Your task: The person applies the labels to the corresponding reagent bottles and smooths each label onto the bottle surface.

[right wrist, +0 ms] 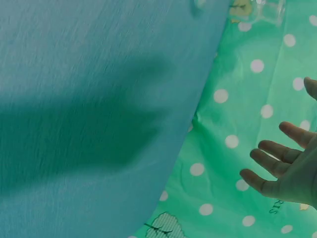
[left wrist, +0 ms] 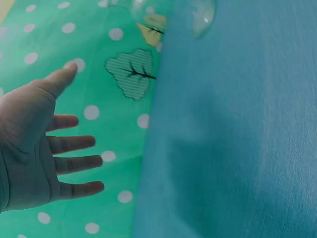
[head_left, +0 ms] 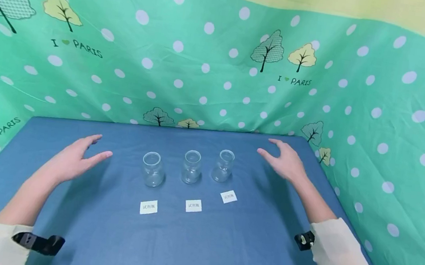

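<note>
Three clear glass jars stand upright in a row on the blue table: a left jar, a middle jar and a right jar. My left hand hovers to the left of the row, fingers extended and thumb apart, holding nothing. On the other side, my right hand is raised above the table, its thumb toward the right jar without touching it. Both wrist views show spread fingers: the left palm and the right hand. Part of a jar shows at the left wrist view's top edge.
White cards with printed characters lie before the jars: a left card, a middle card and a right card. A green dotted curtain hangs behind and beside the blue table. Each forearm wears a black strap.
</note>
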`<state>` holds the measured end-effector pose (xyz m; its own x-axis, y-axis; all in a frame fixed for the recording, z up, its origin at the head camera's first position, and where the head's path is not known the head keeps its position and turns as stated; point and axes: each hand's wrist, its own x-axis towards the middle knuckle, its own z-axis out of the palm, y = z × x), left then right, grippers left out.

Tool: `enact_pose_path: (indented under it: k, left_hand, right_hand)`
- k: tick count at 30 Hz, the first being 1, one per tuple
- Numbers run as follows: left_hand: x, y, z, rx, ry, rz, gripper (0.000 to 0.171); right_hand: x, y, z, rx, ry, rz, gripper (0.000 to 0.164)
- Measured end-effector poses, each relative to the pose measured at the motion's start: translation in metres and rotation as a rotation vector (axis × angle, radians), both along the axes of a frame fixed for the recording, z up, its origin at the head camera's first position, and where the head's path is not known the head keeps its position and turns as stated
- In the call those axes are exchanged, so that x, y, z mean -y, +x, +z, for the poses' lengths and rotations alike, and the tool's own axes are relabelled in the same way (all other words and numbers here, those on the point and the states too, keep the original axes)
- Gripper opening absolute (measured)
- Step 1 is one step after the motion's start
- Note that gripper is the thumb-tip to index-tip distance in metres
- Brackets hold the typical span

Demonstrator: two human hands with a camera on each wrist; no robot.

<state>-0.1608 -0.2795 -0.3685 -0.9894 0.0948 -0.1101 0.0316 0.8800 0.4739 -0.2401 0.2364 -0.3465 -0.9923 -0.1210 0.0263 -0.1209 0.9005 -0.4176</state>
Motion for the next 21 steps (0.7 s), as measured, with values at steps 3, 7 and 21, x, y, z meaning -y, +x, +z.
enact_pose_path:
  k: [3,7,21]
  left_hand:
    - [-0.003,0.004,0.004,0.003,0.019,-0.013,0.087]
    - [-0.007,0.011,0.007,0.018,0.054,-0.032,0.083]
    - [-0.031,0.028,0.005,-0.011,0.082,-0.094,0.065]
  right_hand:
    - [0.004,0.005,0.002,0.000,-0.056,0.004,0.073]
    - [0.012,0.013,0.004,-0.004,-0.115,0.017,0.067]
    - [0.046,0.047,0.002,-0.031,-0.203,0.111,0.050]
